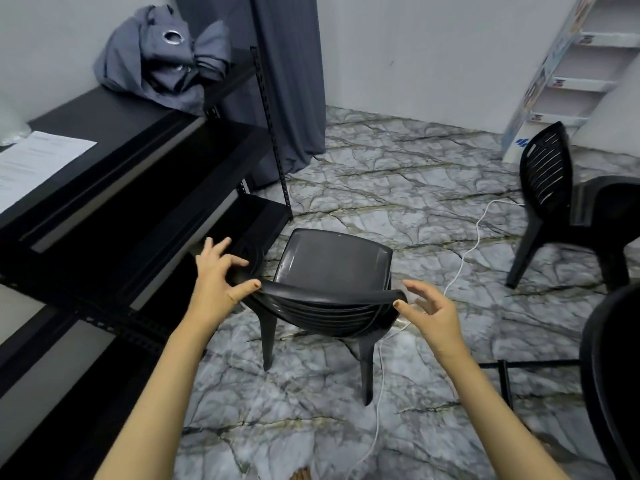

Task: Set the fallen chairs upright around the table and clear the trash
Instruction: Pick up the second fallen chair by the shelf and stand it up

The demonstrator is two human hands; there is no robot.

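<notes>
A black plastic chair (332,265) stands upright on the marble-patterned floor in the middle of the view, its backrest toward me. My left hand (216,275) is at the left end of the backrest's top rail, thumb touching it, fingers spread. My right hand (431,311) is at the right end, thumb tip on the rail, fingers splayed and off it. A second black chair (547,181) stands upright at the right, against a dark table (620,202). A third black chair back (609,382) shows at the lower right edge.
A black metal shelf unit (114,174) runs along the left, with papers (31,161) and bundled grey cloth (162,60) on top. A grey curtain (287,81) hangs behind it. A white cable (464,265) trails across the floor under the chair. A white display rack (568,74) leans at the far right.
</notes>
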